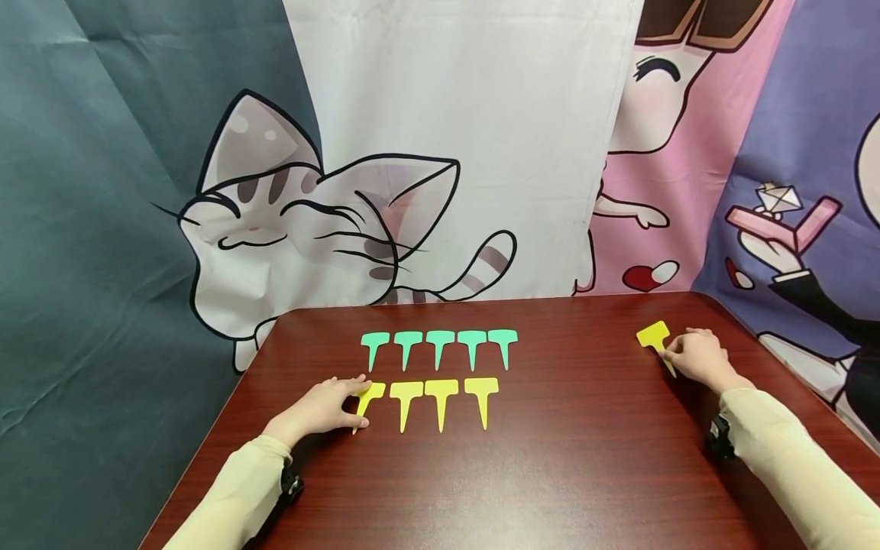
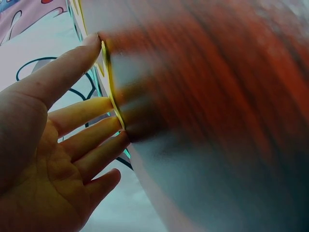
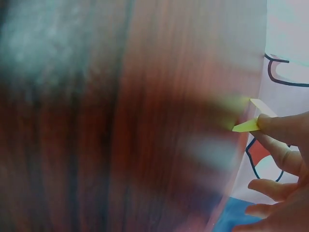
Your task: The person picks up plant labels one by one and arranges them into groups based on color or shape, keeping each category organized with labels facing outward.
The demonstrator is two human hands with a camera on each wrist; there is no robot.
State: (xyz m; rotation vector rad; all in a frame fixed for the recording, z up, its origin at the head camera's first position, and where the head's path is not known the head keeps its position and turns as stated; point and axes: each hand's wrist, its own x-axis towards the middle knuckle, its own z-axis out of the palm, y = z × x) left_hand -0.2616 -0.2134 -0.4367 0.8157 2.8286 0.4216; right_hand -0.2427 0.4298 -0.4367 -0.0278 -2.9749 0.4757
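In the head view, my left hand (image 1: 321, 409) touches the leftmost yellow T-shaped plant label (image 1: 372, 392), which lies on the table. The left wrist view has the thumb at one end of that label (image 2: 110, 77) and fairly straight fingertips at the other. Far to the right, my right hand (image 1: 700, 359) pinches the stem of another yellow plant label (image 1: 652, 334) between thumb and finger. In the right wrist view this label (image 3: 246, 126) shows close to the table surface, with the other fingers spread below. Whether it touches the table I cannot tell.
Three more yellow labels (image 1: 441, 389) continue the left label's row. Behind them runs a row of several green labels (image 1: 440, 338). All lie on a reddish-brown wooden table (image 1: 550, 473). A cartoon-printed cloth (image 1: 536, 153) hangs at the table's far edge.
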